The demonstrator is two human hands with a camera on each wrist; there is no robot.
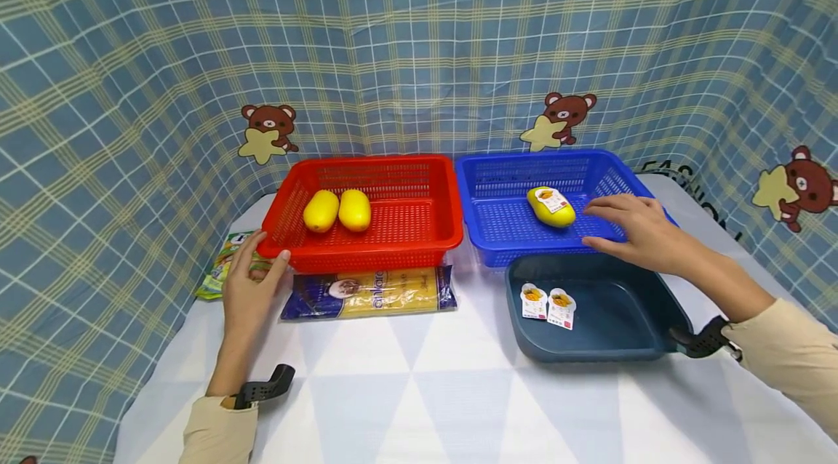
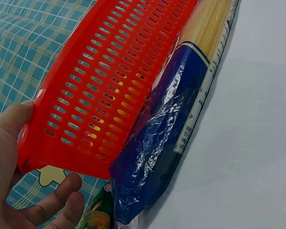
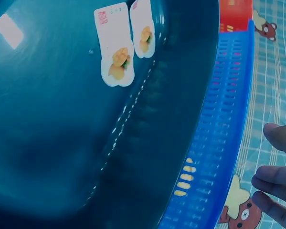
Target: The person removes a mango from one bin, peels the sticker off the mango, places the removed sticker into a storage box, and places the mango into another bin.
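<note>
My left hand is at the front left corner of the red basket, its thumb at the rim and its other fingers spread loosely beside it. Two yellow mangoes lie inside on the left. Above the right side of the blue basket hovers my right hand, fingers apart and holding nothing. Just left of its fingertips a yellow mango lies in that basket with a label card on top. Two similar cards lie in the dark teal tub below this hand.
A packet of spaghetti lies along the red basket's front. Left of that basket is a green and yellow packet, partly behind my left hand. A plaid curtain with bear prints hangs behind the white patterned table.
</note>
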